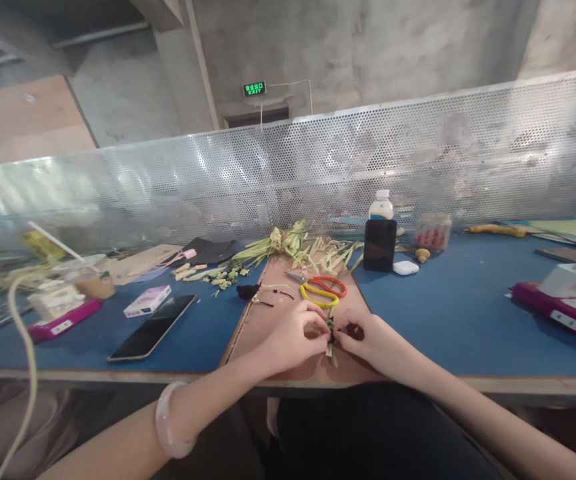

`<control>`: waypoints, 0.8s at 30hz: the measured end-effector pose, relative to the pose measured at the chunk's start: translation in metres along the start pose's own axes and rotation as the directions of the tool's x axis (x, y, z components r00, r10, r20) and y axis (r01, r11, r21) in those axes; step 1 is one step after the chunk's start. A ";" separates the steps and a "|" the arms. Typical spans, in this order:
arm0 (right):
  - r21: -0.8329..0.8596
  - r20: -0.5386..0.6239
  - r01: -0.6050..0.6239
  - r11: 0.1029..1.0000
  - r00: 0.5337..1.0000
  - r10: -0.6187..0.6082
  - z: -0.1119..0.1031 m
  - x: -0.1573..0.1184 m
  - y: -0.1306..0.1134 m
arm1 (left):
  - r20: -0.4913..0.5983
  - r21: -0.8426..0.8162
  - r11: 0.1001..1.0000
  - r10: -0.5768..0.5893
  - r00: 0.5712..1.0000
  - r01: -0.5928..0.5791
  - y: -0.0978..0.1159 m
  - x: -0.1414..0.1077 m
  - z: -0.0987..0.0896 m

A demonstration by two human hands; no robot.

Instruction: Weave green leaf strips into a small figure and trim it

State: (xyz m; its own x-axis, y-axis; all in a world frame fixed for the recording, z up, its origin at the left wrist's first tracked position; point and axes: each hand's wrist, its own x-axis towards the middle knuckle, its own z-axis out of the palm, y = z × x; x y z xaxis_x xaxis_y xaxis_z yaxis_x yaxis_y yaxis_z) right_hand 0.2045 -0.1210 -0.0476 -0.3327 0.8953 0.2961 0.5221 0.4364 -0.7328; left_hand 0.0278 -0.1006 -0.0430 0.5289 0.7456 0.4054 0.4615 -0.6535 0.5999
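Over a brown cardboard sheet [263, 337], my left hand [304, 333] and my right hand [365, 335] face each other with fingertips pinched. Between them is a small bundle of green leaf strips wound with something black [331, 328]; its pale end sticks out below the fingers. Each hand grips one side of it, and the fingers partly hide it. Just beyond lie scissors [321, 292] with one red and one yellow handle. Left of these are a black clump of thread [248, 292] and short black and pale strands. A pale bangle circles my left wrist.
Dried green leaf strips [293, 241] lie at the back. Left are a phone [153, 328], a small box [147, 301], a drink cup [95, 285] and a purple power strip [65, 321]. Right are a dark upright case [380, 245], a bottle [381, 205], a white earbud case [406, 268] and another power strip [561, 310].
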 end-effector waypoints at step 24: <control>0.080 0.070 -0.048 0.996 0.997 0.042 -0.005 0.004 0.003 | 0.199 -0.087 0.988 -0.111 0.974 0.130 0.005 0.005 -0.014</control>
State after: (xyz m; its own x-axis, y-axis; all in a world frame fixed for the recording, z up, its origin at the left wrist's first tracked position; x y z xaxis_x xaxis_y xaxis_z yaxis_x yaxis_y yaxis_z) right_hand 0.2085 -0.1159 -0.0454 -0.3644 0.9046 0.2211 0.4733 0.3843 -0.7926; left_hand 0.0228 -0.0984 -0.0282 0.6058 0.7724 0.1908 0.4627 -0.5371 0.7053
